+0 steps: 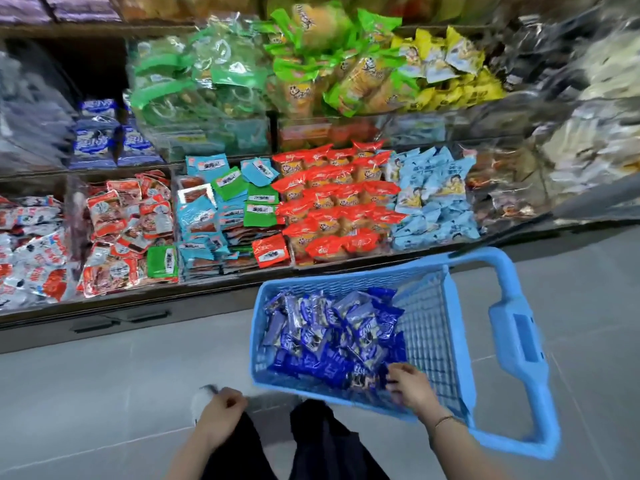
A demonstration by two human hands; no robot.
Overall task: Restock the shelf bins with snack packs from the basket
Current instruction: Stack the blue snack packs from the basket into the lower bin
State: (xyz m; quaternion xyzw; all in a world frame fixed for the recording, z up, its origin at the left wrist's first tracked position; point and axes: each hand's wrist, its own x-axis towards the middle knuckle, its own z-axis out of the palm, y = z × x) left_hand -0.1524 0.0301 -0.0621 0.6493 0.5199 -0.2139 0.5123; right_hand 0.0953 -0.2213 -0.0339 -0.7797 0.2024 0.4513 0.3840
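Blue snack packs [332,341] heaped in basket [346,276] — right grip [412,384] clutching nearest ones; left grip [221,410] curled, empty.

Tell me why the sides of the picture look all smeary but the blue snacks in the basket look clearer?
Head view: the blue snack packs and basket near the middle look fairly sharp; the packs at the far right edge smear into streaks, probably from head movement; the wide lens bends the shelf edges.

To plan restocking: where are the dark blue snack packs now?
Head view, lower right: the dark blue snack packs lie piled in the light blue basket, the right hand gripping some at the near edge.
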